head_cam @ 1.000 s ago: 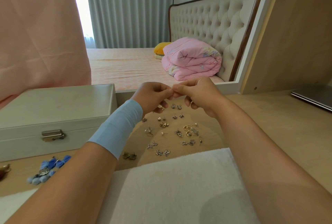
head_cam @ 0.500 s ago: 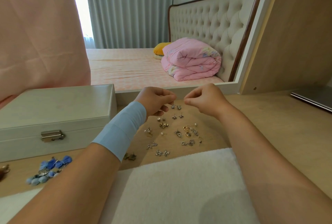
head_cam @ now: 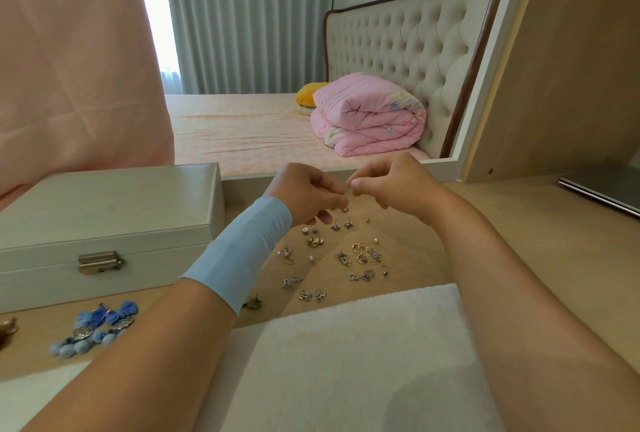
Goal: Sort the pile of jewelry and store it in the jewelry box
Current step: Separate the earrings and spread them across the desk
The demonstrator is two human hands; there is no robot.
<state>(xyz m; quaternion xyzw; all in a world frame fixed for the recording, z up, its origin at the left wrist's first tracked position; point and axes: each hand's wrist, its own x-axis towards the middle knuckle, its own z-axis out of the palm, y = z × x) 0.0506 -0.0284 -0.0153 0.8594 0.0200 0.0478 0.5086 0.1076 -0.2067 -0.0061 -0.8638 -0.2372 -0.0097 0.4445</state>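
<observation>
Several small earrings (head_cam: 341, 257) in silver and gold lie spread in pairs on the wooden desk. Above their far end my left hand (head_cam: 310, 194) and my right hand (head_cam: 391, 186) meet, fingertips almost touching. Each pinches something tiny between thumb and forefinger, too small to identify. A closed white jewelry box (head_cam: 104, 220) with a metal clasp stands to the left. Blue tassel earrings (head_cam: 95, 329) lie in front of the box.
A white towel (head_cam: 346, 359) covers the desk's near edge under my forearms. A closed laptop (head_cam: 602, 189) sits at the far right. A wooden panel stands behind it. A brown item (head_cam: 7, 329) peeks in at the left edge.
My hands, joined a second ago, came apart and lowered, then closed together again over the far end of the earrings.
</observation>
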